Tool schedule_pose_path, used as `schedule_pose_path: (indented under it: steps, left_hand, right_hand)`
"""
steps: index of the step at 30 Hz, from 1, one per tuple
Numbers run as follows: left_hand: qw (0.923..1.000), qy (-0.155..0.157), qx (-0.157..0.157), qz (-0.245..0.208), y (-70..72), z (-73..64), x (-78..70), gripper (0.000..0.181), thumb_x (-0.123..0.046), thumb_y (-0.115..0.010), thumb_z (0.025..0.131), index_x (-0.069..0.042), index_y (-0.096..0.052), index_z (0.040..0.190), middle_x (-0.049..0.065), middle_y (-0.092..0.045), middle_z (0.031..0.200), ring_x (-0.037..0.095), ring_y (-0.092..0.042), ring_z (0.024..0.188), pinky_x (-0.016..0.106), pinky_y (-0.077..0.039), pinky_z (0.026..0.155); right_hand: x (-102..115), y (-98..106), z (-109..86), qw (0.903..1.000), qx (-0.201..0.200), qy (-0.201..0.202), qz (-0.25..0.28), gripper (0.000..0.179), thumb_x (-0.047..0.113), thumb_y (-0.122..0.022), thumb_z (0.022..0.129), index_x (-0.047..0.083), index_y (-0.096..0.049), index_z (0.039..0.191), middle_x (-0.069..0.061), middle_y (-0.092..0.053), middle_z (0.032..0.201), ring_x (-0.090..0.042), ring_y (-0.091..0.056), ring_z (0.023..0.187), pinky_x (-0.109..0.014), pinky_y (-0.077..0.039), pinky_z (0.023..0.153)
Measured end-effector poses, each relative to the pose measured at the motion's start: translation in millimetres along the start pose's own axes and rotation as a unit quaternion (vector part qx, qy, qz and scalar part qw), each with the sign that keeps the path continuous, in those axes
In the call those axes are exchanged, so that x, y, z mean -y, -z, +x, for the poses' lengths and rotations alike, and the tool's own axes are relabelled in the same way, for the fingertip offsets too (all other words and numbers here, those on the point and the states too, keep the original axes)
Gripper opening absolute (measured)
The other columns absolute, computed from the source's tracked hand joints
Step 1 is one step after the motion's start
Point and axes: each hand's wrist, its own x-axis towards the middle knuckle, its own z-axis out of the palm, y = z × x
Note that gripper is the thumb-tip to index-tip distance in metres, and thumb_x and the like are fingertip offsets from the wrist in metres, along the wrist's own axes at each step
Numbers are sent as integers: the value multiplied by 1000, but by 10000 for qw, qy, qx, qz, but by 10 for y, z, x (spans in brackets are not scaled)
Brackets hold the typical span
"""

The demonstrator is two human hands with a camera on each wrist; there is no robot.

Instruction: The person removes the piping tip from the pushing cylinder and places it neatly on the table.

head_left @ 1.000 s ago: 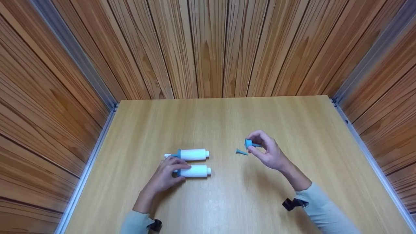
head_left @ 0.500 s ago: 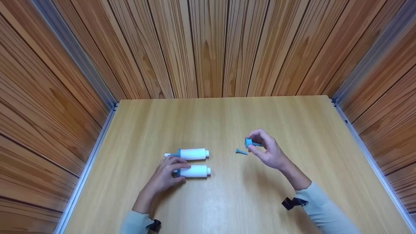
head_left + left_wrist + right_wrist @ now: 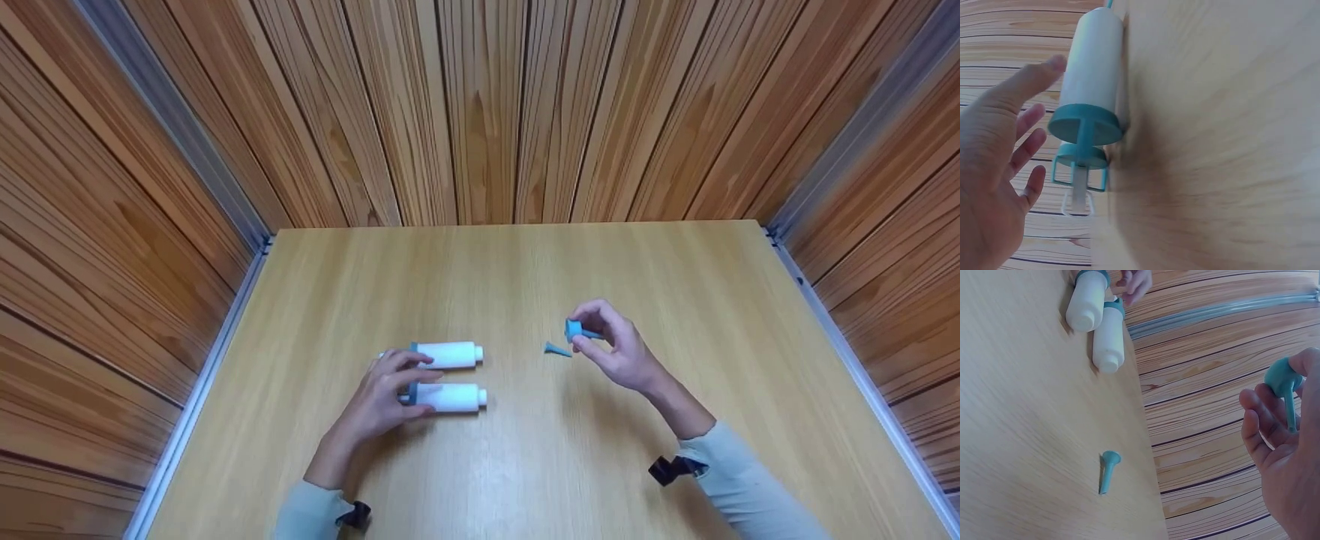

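Two white icing-syringe-like barrels with teal collars lie side by side on the table. Over the collar end of the near barrel [image 3: 454, 398] is my left hand [image 3: 379, 397], fingers loosely spread and partly hiding that end. In the left wrist view, a fingertip comes right up to the white barrel [image 3: 1095, 62], while the other fingers stand apart from the teal collar [image 3: 1085, 124]. The far barrel [image 3: 454, 355] lies just beyond. My right hand [image 3: 615, 349] pinches a round teal nozzle cap [image 3: 1282, 377] with a thin spout, raised over the table. Below it lies a small teal nozzle [image 3: 1108, 469].
The wooden table [image 3: 510, 285] meets a plank wall [image 3: 480, 120] at the back. Metal rails [image 3: 862, 375] run along both sides. Dark bands [image 3: 675, 470] sit at the sleeve cuffs.
My left fingers have lifted and loosened around the near barrel, which has shifted slightly toward me. My right hand stays almost still with the nozzle cap.
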Motion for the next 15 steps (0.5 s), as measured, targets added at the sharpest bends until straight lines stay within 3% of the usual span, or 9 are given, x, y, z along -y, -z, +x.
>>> schedule_pose_path:
  steps: [6,15]
  left_hand:
    - [9997,-117,-131,-150,82,98,-60,49,-19,-99,88,-21,-83,134,5,-73,145,30,-64,134,47,-55,109]
    - [9958,-441,-496,-634,129,254,-152,43,-13,-95,91,-16,-83,133,8,-76,138,29,-67,128,32,-59,108]
  right_hand:
    - [-32,1,-21,10000,-14,-13,16,34,-27,-61,96,-16,-57,127,-21,-64,101,0,-69,94,-16,-63,89]
    - [-70,-8,-50,9998,-88,-124,112,32,-25,-61,98,-16,-57,128,-17,-65,103,-1,-70,96,-16,-63,90]
